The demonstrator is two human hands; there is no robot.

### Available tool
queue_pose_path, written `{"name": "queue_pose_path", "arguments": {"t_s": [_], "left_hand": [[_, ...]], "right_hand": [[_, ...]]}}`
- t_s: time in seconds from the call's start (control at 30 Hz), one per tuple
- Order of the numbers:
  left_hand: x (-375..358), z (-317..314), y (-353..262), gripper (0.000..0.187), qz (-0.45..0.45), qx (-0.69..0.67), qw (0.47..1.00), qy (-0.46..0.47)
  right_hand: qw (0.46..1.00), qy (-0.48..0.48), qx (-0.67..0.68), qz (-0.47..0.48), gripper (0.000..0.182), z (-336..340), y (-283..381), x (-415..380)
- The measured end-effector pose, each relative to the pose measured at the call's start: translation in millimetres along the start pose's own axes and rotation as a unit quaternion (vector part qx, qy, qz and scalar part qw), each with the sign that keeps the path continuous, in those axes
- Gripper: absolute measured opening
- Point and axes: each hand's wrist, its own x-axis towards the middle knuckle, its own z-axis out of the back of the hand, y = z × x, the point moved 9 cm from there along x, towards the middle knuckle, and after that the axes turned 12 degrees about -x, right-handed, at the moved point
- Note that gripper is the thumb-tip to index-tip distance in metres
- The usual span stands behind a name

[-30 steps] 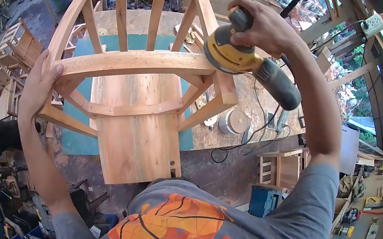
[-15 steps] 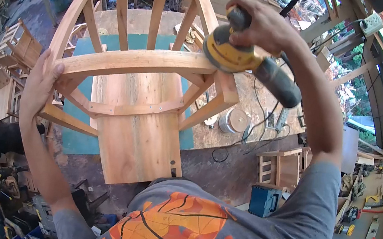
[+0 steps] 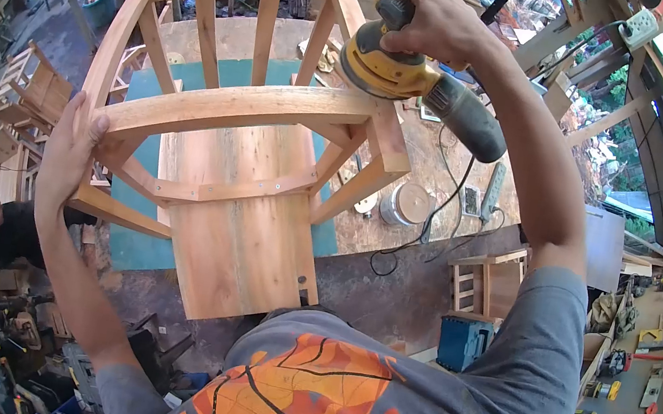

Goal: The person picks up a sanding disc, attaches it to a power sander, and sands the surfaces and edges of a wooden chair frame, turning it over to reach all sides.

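The wooden chair frame (image 3: 231,132) lies upturned on the bench (image 3: 429,187), w/ a round tin (image 3: 407,205) and a black cable (image 3: 432,222) just beside it. Right hand (image 3: 428,20) has its grip closed around the yellow sander (image 3: 387,65), pressed on the frame's right corner. Left hand (image 3: 69,155) lies spread on the left rail. Vs. 1 s ago, the sander has moved slightly up and left along the corner.
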Motion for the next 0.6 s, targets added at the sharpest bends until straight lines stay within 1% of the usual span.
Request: {"name": "queue_pose_path", "arguments": {"t_s": [0.03,0.1,0.13,0.17,0.23,0.3,0.37,0.4,0.43,0.5,0.53,0.57,0.6], "left_hand": [[1.2,1.1,0.0,0.084,-0.007,-0.012,1.0,-0.006],[-0.3,1.2,-3.8,0.083,0.002,-0.016,1.0,-0.002],[0.4,-0.1,-4.2,0.082,0.011,-0.017,1.0,0.006],[2.6,0.2,-3.7,0.082,0.011,-0.014,1.0,0.008],[1.6,1.8,-1.9,0.081,0.003,0.015,1.0,0.003],[0.9,2.4,3.5,0.083,-0.007,0.0,1.0,-0.008],[0.8,7.0,2.9,0.086,-0.014,-0.02,0.999,-0.033],[-0.4,5.7,-3.3,0.086,-0.011,-0.006,1.0,-0.028],[-1.2,3.2,-5.9,0.086,-0.008,0.008,1.0,-0.02],[0.1,2.8,-4.5,0.086,-0.019,0.014,1.0,-0.016],[-0.7,3.3,-6.6,0.086,-0.035,0.015,0.999,-0.021],[-1.6,3.4,-10.0,0.086,-0.038,0.011,0.999,-0.023],[-2.7,1.9,-10.3,0.083,-0.013,0.008,1.0,-0.012]], "right_hand": [[1.0,-0.001,-0.002,0.001,0.071,2.7,-0.1,-1.8],[0.999,-0.004,-0.002,0.05,0.069,8.0,9.6,-11.2],[0.998,-0.011,0.0,0.055,0.069,10.8,14.7,-19.9],[0.999,-0.01,0.003,0.053,0.069,11.3,12.8,-18.2],[0.998,0.033,0.045,0.011,0.069,3.3,0.7,-17.0],[0.999,0.019,0.029,0.015,0.068,5.6,-7.5,-16.2],[0.996,0.087,0.003,0.031,0.069,8.9,-1.8,-31.8],[0.996,0.066,-0.023,0.045,0.068,16.8,5.4,-44.6],[0.996,0.069,-0.022,0.05,0.068,16.9,3.4,-45.2],[0.996,0.061,0.046,0.056,0.069,17.0,3.3,-56.4],[0.995,0.086,0.05,0.017,0.068,15.1,-1.1,-56.2],[0.995,0.085,0.046,0.017,0.068,17.7,-1.3,-57.3],[0.996,0.083,0.027,0.02,0.068,19.0,-0.9,-58.3]]}}
